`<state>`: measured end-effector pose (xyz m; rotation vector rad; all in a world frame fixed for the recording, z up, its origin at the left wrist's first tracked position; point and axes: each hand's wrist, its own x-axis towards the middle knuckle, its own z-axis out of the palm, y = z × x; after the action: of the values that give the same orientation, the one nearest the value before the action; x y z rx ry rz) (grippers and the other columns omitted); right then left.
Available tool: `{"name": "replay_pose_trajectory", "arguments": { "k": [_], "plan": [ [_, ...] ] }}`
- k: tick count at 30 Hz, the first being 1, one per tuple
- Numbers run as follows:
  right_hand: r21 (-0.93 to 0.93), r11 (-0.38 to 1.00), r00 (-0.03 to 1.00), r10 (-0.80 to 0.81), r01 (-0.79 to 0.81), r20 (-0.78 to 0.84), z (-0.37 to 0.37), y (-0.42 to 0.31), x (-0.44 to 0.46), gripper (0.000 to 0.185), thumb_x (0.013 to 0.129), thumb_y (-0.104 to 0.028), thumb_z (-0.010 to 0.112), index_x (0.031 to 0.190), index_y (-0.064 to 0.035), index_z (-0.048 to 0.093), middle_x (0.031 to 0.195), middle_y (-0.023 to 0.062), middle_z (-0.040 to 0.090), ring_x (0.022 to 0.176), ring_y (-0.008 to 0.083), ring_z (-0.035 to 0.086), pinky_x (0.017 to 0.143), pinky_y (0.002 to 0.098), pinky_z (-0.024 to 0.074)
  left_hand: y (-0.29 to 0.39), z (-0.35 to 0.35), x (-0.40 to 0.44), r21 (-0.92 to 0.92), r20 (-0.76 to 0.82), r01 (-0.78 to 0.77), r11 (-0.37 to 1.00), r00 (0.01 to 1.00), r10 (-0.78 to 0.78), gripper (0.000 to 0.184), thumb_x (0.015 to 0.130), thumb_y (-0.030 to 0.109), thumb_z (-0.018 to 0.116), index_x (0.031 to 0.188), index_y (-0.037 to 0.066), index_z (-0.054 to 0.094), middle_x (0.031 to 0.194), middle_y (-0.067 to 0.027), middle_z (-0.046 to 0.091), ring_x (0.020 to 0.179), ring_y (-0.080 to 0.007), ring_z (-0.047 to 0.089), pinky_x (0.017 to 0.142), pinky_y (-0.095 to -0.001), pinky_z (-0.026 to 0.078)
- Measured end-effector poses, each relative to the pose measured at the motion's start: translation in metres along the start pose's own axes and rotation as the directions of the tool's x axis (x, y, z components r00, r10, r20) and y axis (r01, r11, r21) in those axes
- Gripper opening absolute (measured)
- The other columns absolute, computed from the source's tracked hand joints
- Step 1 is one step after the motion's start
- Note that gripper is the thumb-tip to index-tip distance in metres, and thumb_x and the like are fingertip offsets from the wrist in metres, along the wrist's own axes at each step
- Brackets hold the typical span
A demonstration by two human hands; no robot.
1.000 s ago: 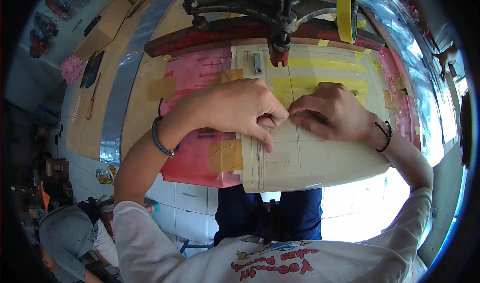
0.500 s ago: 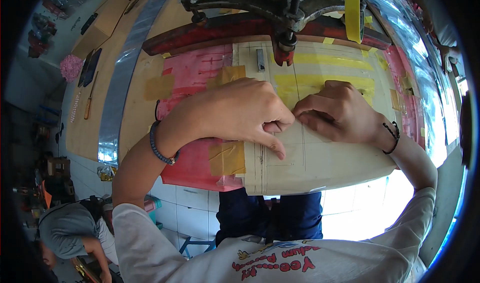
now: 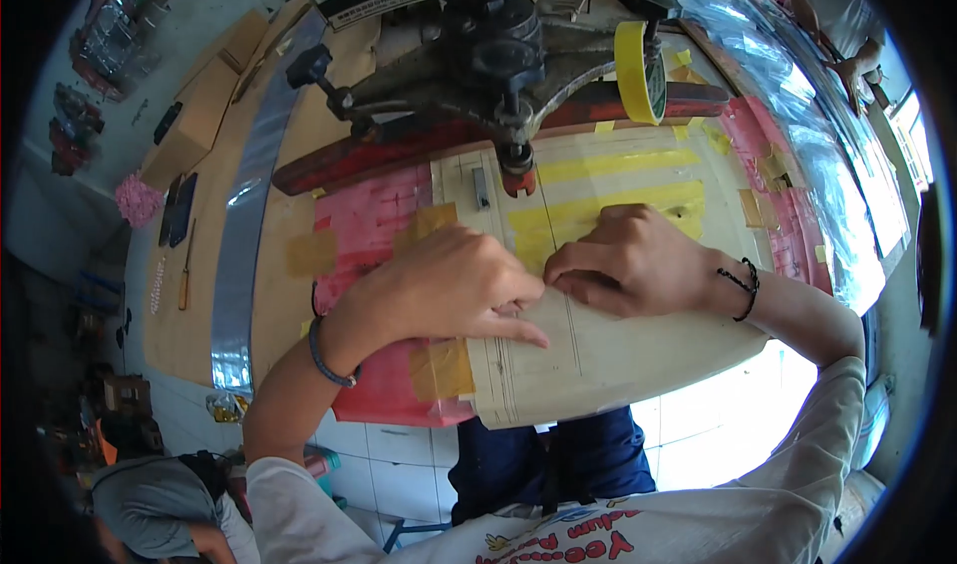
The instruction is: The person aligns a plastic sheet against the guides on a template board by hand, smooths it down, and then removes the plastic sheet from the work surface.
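Note:
My left hand rests on the cream sheet with its fingers curled and thumb pointing right. Close beside it, my right hand is pinched, its fingertips near those of the left; whatever lies between them is too small to make out. Beneath both is the cream sheet with pencil lines and yellow tape strips. A pink sheet adjoins it on the left, joined with brown tape. Above my hands is a small grey metal block.
A dark metal machine frame with a red bar spans the table's far side. From it hangs a yellow tape roll. A screwdriver and a phone lie left. Another person bends at lower left.
The view has shifted, showing more of the machine and a box at the top. My hands remain close together on the sheet, and the left fingers look more tightly folded.

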<state>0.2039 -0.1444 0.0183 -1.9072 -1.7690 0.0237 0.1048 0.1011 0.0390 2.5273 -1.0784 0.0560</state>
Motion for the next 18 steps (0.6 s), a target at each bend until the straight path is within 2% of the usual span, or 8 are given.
{"name": "replay_pose_trajectory", "arguments": {
  "k": [8, 18],
  "plan": [
    [0.005, 1.000, 1.000, 0.009, -0.009, 0.027, 0.003, 0.004, -0.002, 0.016, 0.092, -0.018, 0.073, 0.107, -0.0155, 0.072, 0.076, 0.0069, 0.074, 0.066, 0.0335, 0.069, 0.069, 0.0447, 0.0560, 0.011, 0.009, 0.001, 0.037, -0.048, -0.091, 0.995, 0.995, 0.093, 0.049, 0.093, 0.042, 0.080, 0.065, 0.012, 0.053, 0.057, -0.0040, 0.049, 0.051, -0.0265, 0.059, 0.048, -0.0389, 0.046],
    [0.044, 0.999, 1.000, -0.004, 0.004, -0.003, 0.003, 0.003, -0.002, 0.015, 0.092, -0.018, 0.074, 0.107, -0.0162, 0.073, 0.075, 0.0064, 0.074, 0.065, 0.0325, 0.069, 0.069, 0.0437, 0.0555, 0.011, 0.011, 0.000, 0.066, -0.042, -0.096, 0.993, 0.994, 0.099, 0.046, 0.095, 0.038, 0.078, 0.065, 0.012, 0.056, 0.057, -0.0035, 0.050, 0.052, -0.0258, 0.059, 0.049, -0.0376, 0.049]
  ]
}}
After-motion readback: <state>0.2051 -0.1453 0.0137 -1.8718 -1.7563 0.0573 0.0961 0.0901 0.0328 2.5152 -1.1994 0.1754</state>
